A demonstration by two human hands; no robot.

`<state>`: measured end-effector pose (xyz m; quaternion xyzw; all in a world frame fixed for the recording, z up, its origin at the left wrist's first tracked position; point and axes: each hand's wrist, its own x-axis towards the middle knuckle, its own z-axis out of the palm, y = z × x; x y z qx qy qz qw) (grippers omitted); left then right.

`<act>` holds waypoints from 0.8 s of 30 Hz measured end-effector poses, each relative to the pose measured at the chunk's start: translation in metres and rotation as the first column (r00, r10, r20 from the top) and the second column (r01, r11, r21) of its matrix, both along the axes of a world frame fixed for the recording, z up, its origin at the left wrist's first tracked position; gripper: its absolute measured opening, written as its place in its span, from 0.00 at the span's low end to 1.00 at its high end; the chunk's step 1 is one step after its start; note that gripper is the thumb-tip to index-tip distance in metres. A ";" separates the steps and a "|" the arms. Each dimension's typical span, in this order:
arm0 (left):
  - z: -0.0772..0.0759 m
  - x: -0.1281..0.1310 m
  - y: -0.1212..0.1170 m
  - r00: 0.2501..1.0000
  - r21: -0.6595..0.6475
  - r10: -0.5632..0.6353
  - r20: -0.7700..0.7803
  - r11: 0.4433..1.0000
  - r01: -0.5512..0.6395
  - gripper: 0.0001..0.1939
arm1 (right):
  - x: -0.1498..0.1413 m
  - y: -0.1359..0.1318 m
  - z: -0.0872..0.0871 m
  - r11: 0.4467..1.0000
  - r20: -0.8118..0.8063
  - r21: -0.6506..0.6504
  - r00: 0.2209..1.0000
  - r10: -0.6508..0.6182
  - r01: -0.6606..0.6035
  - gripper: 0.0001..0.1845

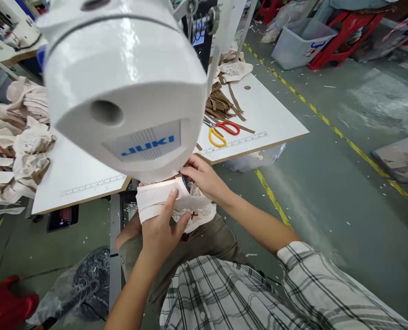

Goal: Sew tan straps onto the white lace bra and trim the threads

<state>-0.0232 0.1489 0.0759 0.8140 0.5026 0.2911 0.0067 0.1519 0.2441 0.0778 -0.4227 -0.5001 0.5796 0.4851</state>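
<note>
A pale pink garment piece [156, 197] with a lace part [200, 213] hangs at the front of a white sewing machine [128, 91], just under its head. My left hand [162, 231] lies on the smooth pale cloth, index finger stretched out and thumb spread apart. Its other fingers are partly hidden by the cloth. Beyond it, my right hand [204, 178] is closed, fingertips pinching the garment's edge close under the machine head. The needle and presser foot are out of sight behind the head.
On the white table [272, 119] at right lie red-and-yellow-handled scissors [221, 130], brown fabric strips [221, 103] and a printed ruler. Pale lace garments [25, 151] are heaped at left. A plastic bin [302, 43] and red stool [348, 34] stand on the floor behind.
</note>
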 end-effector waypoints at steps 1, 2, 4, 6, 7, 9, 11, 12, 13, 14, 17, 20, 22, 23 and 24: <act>0.001 -0.001 0.001 1.000 -0.023 0.015 -0.013 1.000 -0.016 0.32 | 0.001 0.005 0.000 0.999 0.037 0.035 0.999 0.001 -0.002 0.08; 0.002 -0.002 0.002 0.999 -0.047 0.032 -0.028 0.998 -0.034 0.31 | 0.002 0.009 0.000 0.996 0.089 0.090 0.996 -0.004 -0.004 0.08; 0.006 -0.003 0.004 0.996 -0.086 0.061 -0.059 0.994 -0.066 0.31 | 0.004 0.019 0.002 0.977 0.201 0.214 0.979 -0.025 -0.019 0.08; 0.011 -0.003 0.006 0.993 -0.112 0.084 -0.080 0.989 -0.092 0.30 | 0.005 0.027 0.003 0.945 0.279 0.324 0.959 -0.053 -0.042 0.09; 0.013 -0.003 0.007 0.992 -0.119 0.095 -0.086 0.987 -0.105 0.30 | 0.004 0.031 0.003 0.927 0.299 0.370 0.952 -0.065 -0.053 0.09; 0.017 -0.002 0.009 0.989 -0.118 0.117 -0.092 0.985 -0.127 0.29 | 0.004 0.035 0.002 0.897 0.322 0.435 0.943 -0.081 -0.071 0.09; 0.018 -0.002 0.011 0.988 -0.096 0.122 -0.093 0.987 -0.130 0.29 | 0.004 0.038 0.001 0.885 0.339 0.456 0.937 -0.080 -0.089 0.08; 0.019 -0.002 0.011 0.989 -0.081 0.116 -0.090 0.989 -0.124 0.29 | 0.004 0.038 0.001 0.885 0.346 0.455 0.935 -0.076 -0.096 0.08; 0.019 -0.002 0.011 0.990 -0.069 0.111 -0.086 0.991 -0.117 0.29 | 0.003 0.039 0.001 0.886 0.351 0.453 0.933 -0.073 -0.101 0.08; 0.018 -0.002 0.012 0.991 -0.061 0.105 -0.083 0.992 -0.110 0.29 | 0.003 0.039 0.001 0.886 0.355 0.452 0.932 -0.071 -0.104 0.08; 0.017 -0.003 0.012 0.992 -0.063 0.096 -0.081 0.993 -0.101 0.29 | 0.003 0.038 0.001 0.885 0.361 0.456 0.929 -0.082 -0.099 0.08; 0.015 -0.004 0.011 0.992 -0.055 0.099 -0.078 0.993 -0.103 0.30 | 0.003 0.037 0.001 0.887 0.372 0.453 0.923 -0.093 -0.093 0.08; 0.016 -0.005 0.011 0.993 -0.051 0.100 -0.070 0.993 -0.104 0.31 | 0.002 0.037 0.001 0.893 0.384 0.440 0.919 -0.090 -0.097 0.07; 0.016 -0.005 0.012 0.993 -0.053 0.098 -0.062 0.993 -0.101 0.31 | 0.002 0.037 0.002 0.896 0.389 0.433 0.917 -0.087 -0.099 0.07; 0.016 -0.005 0.012 0.994 -0.057 0.094 -0.054 0.994 -0.097 0.31 | 0.002 0.037 0.002 0.898 0.394 0.427 0.915 -0.083 -0.102 0.07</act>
